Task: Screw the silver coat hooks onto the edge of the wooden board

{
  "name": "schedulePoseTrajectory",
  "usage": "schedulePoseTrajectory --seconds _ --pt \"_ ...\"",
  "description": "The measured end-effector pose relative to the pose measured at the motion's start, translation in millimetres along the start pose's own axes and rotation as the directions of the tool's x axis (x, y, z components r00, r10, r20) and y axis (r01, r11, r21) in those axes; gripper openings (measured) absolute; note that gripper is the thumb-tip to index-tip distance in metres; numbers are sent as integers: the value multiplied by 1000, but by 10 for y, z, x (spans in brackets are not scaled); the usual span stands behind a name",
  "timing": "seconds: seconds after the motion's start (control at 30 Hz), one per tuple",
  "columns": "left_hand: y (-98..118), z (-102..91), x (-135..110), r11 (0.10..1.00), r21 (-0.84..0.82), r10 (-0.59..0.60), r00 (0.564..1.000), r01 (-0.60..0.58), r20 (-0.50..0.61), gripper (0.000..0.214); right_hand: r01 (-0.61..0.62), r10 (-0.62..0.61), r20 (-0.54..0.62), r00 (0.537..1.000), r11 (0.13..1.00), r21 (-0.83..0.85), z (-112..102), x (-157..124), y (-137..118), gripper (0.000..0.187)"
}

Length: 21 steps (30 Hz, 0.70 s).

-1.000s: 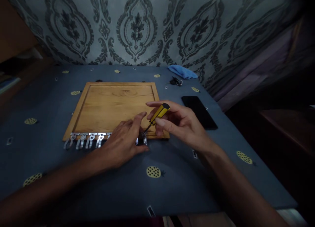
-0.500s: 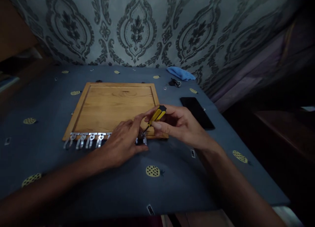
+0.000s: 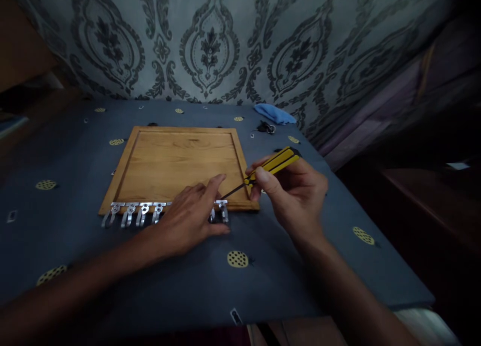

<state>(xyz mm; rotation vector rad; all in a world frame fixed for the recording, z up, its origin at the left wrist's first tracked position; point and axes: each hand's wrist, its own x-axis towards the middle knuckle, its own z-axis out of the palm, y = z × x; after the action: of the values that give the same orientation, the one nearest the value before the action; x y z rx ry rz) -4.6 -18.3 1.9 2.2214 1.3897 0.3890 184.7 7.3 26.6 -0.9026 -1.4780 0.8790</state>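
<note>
A framed wooden board (image 3: 180,158) lies on the table, with a row of metal hooks (image 3: 143,212) along its near edge. My left hand (image 3: 190,213) lies across the middle of that row, fingers stretched and thumb apart, hiding some hooks. Its thumb rests near the hooks at the right end (image 3: 223,211). Between the thumb and fingers of my right hand (image 3: 296,196) is a screwdriver (image 3: 276,161) with a yellow and black handle. The screwdriver is tilted low, its shaft pointing left toward the last hook; whether the tip touches is hard to see.
A blue cloth (image 3: 275,113) and keys (image 3: 266,127) lie at the back right of the table, which has a dark cover (image 3: 180,291) with a pineapple print. A black phone (image 3: 278,149) is mostly hidden behind my right hand. A patterned wall covering (image 3: 210,40) rises behind.
My right hand has moved right, and the screwdriver has gone from steep to a low slant. My left index finger has come away from the screwdriver's handle.
</note>
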Motion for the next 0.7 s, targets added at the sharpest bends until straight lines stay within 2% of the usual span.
schedulePoseTrajectory --seconds 0.2,0.47,0.7 --pt "-29 -70 -64 998 48 35 999 -35 2 99 -33 33 39 999 999 -3 101 -88 24 31" --pt "-37 -87 -80 998 46 -41 998 39 47 94 -14 14 70 997 1000 4 163 -126 139 22" --pt "-92 -43 -68 999 36 -6 1000 6 1 94 -8 8 117 993 1000 -6 170 -136 226 11"
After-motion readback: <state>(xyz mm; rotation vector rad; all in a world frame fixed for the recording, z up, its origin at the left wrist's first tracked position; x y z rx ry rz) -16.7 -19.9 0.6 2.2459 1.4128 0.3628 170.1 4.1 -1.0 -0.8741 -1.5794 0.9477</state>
